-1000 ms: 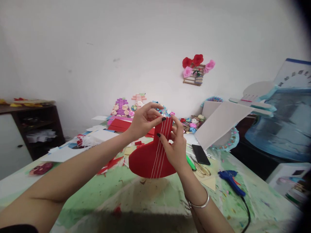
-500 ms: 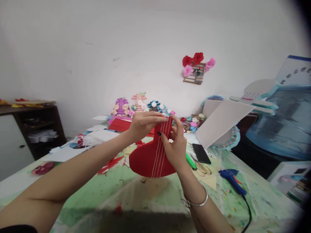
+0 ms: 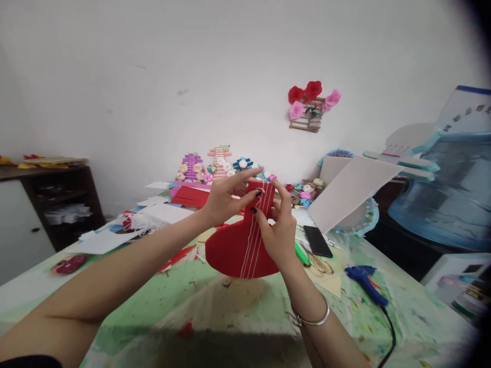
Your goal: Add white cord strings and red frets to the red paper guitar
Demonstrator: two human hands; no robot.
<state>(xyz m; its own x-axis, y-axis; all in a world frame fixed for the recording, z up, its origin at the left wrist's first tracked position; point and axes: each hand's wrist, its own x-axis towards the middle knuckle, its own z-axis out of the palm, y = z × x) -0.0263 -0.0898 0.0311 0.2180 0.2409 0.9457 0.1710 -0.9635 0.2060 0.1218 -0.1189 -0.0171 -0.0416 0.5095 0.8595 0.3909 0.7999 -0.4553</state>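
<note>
A red guitar-shaped cutout with white strings down its front is held up above the table, neck upward. My right hand is closed on the right side of the neck, its thumb on the front and its index finger at the top edge. At the neck's left side is my left hand, with index finger stretched upward and thumb apart from it. That thumb touches the front near the top, where one string bends in a small loop.
On the right lie a blue glue gun, gold-handled scissors, a green marker and a black phone. White sheets and red scraps lie left. Decorated crafts stand against the wall, and a large water bottle is far right.
My left index finger has lifted off the neck's top and stretched upward. The left thumb now shows on the front by a bent string. My right hand keeps its hold.
</note>
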